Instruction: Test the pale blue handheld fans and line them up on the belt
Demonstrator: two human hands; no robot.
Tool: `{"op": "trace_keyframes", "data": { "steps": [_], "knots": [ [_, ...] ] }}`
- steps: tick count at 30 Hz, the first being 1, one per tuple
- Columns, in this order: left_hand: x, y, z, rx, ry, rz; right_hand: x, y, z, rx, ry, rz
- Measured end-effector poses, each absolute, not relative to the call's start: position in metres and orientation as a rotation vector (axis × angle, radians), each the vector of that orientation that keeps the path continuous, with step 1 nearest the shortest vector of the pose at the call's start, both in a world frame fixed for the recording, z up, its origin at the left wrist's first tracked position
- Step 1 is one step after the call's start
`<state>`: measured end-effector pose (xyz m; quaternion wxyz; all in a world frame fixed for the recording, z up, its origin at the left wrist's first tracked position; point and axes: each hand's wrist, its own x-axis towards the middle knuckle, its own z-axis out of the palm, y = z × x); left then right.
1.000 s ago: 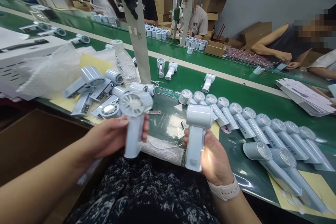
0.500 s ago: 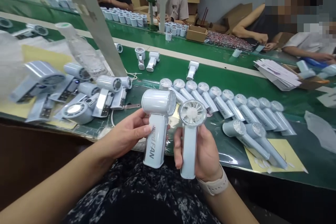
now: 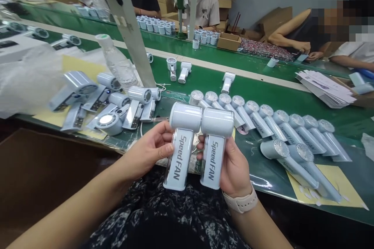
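Observation:
My left hand [image 3: 153, 146] is closed round the handle of a pale blue handheld fan [image 3: 179, 159], its thumb on the side edge. A second handheld fan [image 3: 212, 161] of the same kind is gripped by my right hand [image 3: 235, 167], which wears a pale watch band at the wrist. Both fans stand upright side by side over my lap, their heads almost touching, with "Speed FAN" lettering facing me. Beyond my right hand lies a slanted row of matching fans [image 3: 282, 124], with two more fans [image 3: 292, 159] in front of it.
To the left, several fans [image 3: 136, 105] are piled beside a clear plastic bottle [image 3: 115, 60] and wrapping. A metal post [image 3: 128, 27] rises there. Three fans lie on the green belt [image 3: 204, 74]. White flat boxes [image 3: 325, 87] are stacked at right. Other people work across the line.
The right-hand fan has been turned from its grille side to its lettered side. The left-hand fan has turned too, so its full lettering shows. My view has shifted slightly left.

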<state>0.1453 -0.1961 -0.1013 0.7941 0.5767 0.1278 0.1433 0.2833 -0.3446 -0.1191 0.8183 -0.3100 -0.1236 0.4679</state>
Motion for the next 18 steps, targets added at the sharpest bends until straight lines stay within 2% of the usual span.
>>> {"op": "trace_keyframes", "data": {
  "steps": [15,18],
  "knots": [
    [0.141,-0.197,-0.098,1.325,0.394,0.233,0.273,-0.339,-0.115,-0.808,-0.331,0.969],
    [0.139,-0.2,-0.092,1.485,0.418,0.267,0.274,-0.346,-0.127,-0.948,-0.412,0.838]
  ]
}}
